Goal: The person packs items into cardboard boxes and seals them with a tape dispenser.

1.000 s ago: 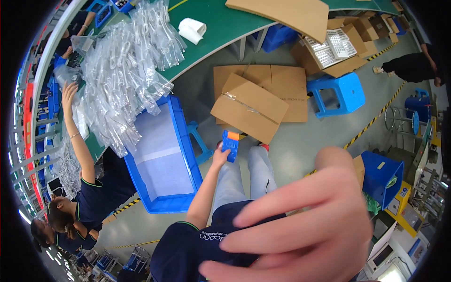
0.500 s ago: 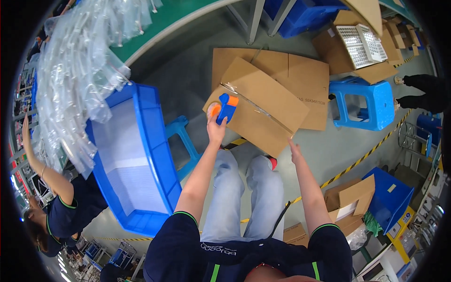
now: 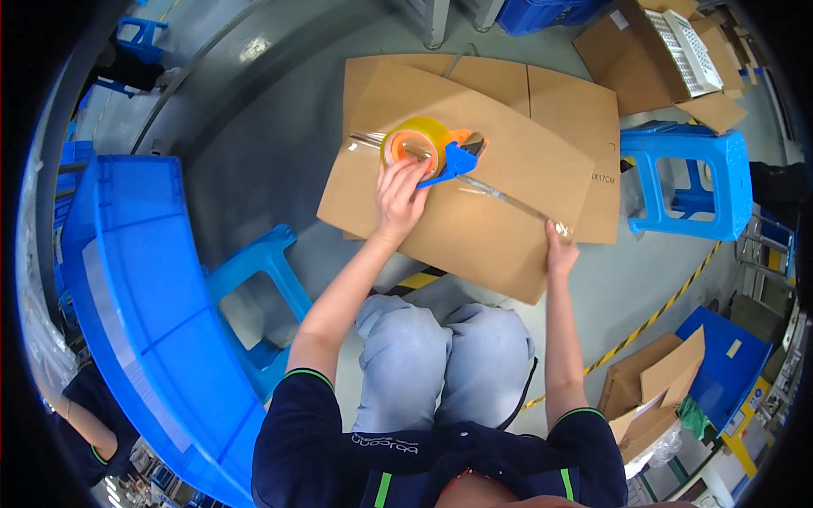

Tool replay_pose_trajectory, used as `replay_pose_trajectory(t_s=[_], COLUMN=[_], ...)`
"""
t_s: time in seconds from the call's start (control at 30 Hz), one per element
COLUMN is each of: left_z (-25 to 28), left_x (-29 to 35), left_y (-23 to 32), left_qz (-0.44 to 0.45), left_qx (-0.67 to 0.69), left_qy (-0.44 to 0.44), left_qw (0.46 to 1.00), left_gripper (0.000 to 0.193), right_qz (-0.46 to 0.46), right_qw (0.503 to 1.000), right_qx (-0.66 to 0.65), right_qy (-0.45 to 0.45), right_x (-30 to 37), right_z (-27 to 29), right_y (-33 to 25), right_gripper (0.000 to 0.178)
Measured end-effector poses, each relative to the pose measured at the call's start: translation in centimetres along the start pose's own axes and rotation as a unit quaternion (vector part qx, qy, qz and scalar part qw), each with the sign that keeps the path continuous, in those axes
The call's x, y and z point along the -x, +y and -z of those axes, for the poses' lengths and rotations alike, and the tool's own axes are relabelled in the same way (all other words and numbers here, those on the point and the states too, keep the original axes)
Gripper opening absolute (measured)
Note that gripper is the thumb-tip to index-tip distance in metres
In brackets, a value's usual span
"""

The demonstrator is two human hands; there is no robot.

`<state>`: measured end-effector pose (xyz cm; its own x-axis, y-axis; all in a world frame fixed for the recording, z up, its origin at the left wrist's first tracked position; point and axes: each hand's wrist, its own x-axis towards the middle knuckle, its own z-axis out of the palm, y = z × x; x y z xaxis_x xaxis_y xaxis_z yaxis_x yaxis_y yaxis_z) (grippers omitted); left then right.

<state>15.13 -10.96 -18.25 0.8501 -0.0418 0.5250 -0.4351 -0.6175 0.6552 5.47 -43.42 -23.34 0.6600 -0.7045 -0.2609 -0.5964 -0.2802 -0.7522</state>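
Observation:
A blue and orange tape dispenser with a roll of yellowish clear tape is gripped in my left hand. It is over the left half of a brown cardboard box, whose top faces me. A strip of clear tape runs along the seam between the box's flaps. My right hand holds the box's right edge, thumb pressed on the tape end there. Its other fingers are hidden behind the edge. Beneath the box lie flat cardboard sheets.
A large blue bin stands at the left, beside a blue stool. Another blue stool is at the right, near an open carton with white trays. At lower right are an open box and a blue container.
My view has shifted right and down. The tape dispenser has turned, its tape roll now toward me. My right hand has gone from beside the box to its edge, thumb on the tape.

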Motion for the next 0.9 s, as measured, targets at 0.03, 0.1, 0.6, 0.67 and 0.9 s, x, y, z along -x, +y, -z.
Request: replay_pose_trajectory(t_s=[0.03, 0.1, 0.6, 0.67, 0.9], left_z=[0.0, -1.4, -8.5, -8.0, -6.0], left_x=[-0.9, -3.6, -12.9, -13.2, -7.2], left_y=[-0.6, -1.1, -3.2, -4.0, -3.0], left_qz=[-0.034, -0.082, -0.1, -0.079, 0.017], left_qx=[-0.022, -0.052, -0.132, -0.095, -0.154], left_qy=[0.005, 0.008, -0.173, -0.193, -0.034], left_qw=[0.999, 0.995, 0.971, 0.973, 0.987], left_gripper=[0.042, 0.042, 0.047, 0.05, 0.07], right_qz=[0.026, 0.035, 0.126, 0.36, 0.466], right_qw=[0.999, 0.998, 0.979, 0.869, 0.855], right_qx=[0.02, 0.024, 0.148, 0.268, 0.212], right_qy=[-0.026, -0.039, 0.059, 0.209, -0.077], right_x=[-1.5, -4.1, -3.0, -3.4, 0.5], right_z=[-0.3, -0.6, -2.0, -2.5, -9.5], right_y=[-2.0, -5.3, -7.1, -7.1, -14.2], right_gripper=[0.074, 0.079, 0.086, 0.077, 0.066])
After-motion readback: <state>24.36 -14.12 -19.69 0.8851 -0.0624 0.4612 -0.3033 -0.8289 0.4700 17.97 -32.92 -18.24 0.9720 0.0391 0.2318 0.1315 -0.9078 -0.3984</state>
